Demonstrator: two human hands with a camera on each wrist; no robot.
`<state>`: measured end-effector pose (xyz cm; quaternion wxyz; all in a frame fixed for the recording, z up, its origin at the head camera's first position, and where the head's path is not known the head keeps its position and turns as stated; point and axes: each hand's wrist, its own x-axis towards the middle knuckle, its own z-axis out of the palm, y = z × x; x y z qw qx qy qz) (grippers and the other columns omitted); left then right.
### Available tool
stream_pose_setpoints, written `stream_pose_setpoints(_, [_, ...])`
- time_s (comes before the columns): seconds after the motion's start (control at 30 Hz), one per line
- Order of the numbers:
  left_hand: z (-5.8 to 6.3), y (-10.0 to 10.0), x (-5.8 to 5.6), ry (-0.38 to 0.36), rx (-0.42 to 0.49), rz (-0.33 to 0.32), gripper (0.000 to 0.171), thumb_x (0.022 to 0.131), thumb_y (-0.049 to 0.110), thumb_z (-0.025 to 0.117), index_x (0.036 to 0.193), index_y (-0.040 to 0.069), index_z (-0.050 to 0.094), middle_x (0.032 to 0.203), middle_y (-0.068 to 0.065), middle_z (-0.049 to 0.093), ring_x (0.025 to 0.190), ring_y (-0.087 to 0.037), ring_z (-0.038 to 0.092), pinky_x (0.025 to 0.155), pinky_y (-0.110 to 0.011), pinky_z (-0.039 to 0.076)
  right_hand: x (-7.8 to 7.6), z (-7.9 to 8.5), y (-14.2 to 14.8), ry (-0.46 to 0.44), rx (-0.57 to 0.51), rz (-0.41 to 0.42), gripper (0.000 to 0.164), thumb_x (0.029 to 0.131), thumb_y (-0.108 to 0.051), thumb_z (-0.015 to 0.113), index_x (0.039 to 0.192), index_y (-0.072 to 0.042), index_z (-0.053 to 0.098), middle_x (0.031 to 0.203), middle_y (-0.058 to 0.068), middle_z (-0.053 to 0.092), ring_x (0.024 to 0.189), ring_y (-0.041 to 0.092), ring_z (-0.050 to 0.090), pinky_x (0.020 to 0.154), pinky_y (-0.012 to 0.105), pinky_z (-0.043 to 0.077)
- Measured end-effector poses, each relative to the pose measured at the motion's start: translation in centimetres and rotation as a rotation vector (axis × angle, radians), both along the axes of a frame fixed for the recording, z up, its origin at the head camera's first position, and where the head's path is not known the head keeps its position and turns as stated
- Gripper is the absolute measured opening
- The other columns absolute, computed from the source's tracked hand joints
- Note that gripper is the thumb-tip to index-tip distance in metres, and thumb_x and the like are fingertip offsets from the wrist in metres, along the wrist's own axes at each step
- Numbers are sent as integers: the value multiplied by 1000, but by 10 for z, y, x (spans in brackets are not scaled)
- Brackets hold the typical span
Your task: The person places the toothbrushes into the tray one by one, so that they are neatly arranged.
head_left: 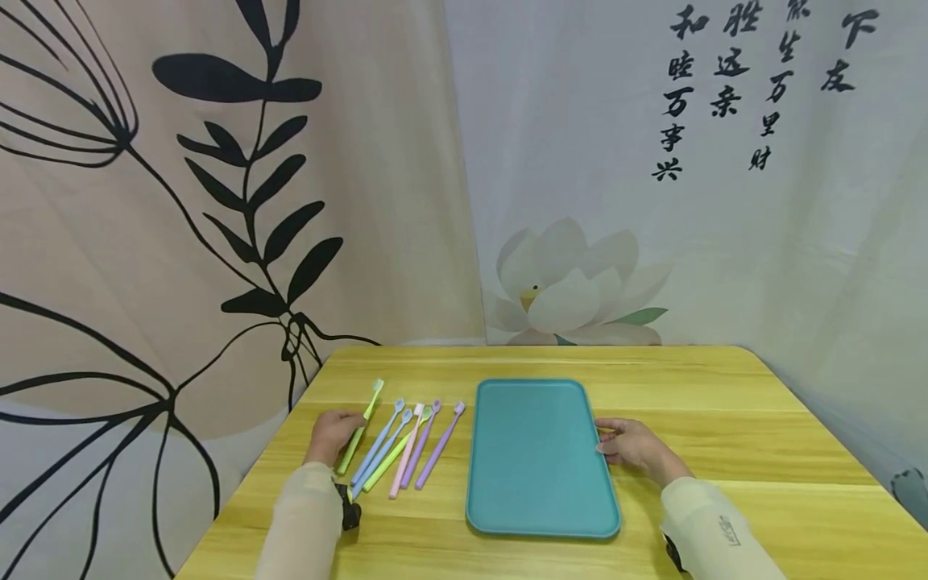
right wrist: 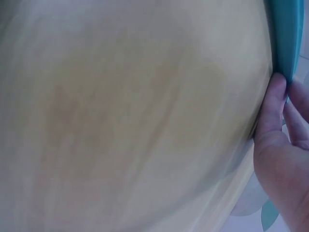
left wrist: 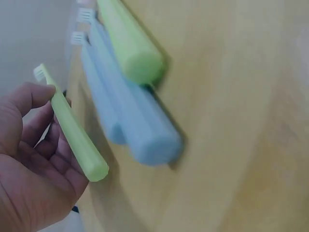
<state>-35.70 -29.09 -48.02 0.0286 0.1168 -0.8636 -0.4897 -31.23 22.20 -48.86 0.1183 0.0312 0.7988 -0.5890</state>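
Note:
My left hand point(head_left: 334, 435) pinches a green toothbrush point(left wrist: 77, 133) between thumb and fingers, its bristle head pointing away from me. Just right of that hand, more toothbrushes lie fanned side by side: two blue ones point(head_left: 380, 451), another green one point(head_left: 395, 461), a pink one point(head_left: 407, 459) and two purple ones point(head_left: 441, 445). A teal rectangular tray point(head_left: 540, 459) lies flat to their right. At the tray's right edge is my right hand point(head_left: 638, 449), thumb and fingertips touching the rim, the fingers fairly straight.
The yellow wood-grain table point(head_left: 725, 419) carries everything. Behind it hangs a printed curtain point(head_left: 406, 161) with dark plants, a pale lotus and black characters. Dark straps point(head_left: 349, 507) sit at both wrists.

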Motion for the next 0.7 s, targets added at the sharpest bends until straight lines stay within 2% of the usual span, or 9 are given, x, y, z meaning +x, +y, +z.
stream_pose_setpoints(0.1, [8,4,-2,20,36,-15,39,95,16,61,126,-7,63,128,-27,59,98,-29,58,74,-35,49,2,0,0,0,15,4,56,93,6,62,144,11,40,116,21,56,97,23,62,84,39,55])
stream_pose_setpoints(0.23, [21,18,-8,12,94,-34,39,96,17,62,130,-3,62,129,-23,58,96,-24,58,71,-32,49,3,0,1,-1,16,4,57,93,5,62,145,10,40,117,21,56,99,23,62,85,39,55])
stream_pose_setpoints(0.37, [33,38,-14,3,160,-36,36,96,15,65,128,-1,64,124,-18,61,98,-26,59,72,-32,50,3,0,1,3,10,2,56,93,5,61,145,10,40,115,20,56,97,22,62,85,39,55])
stream_pose_setpoints(0.5, [41,60,-19,11,198,-40,34,95,15,67,125,0,66,117,-15,64,102,-31,60,79,-37,52,4,0,0,9,5,4,56,93,6,61,145,10,40,115,21,55,97,22,62,85,39,55])
stream_pose_setpoints(0.63, [48,83,-20,29,233,-62,32,94,14,68,122,0,67,110,-12,65,93,-28,59,87,-45,51,4,-1,0,11,2,0,56,93,7,61,145,11,40,115,20,56,97,22,62,84,38,55])
stream_pose_setpoints(0.7, [50,95,-21,36,250,-68,30,93,13,69,120,0,69,107,-11,65,87,-23,58,86,-46,51,4,-1,0,8,-5,-10,56,93,7,61,144,11,41,113,20,56,96,21,61,83,38,55])
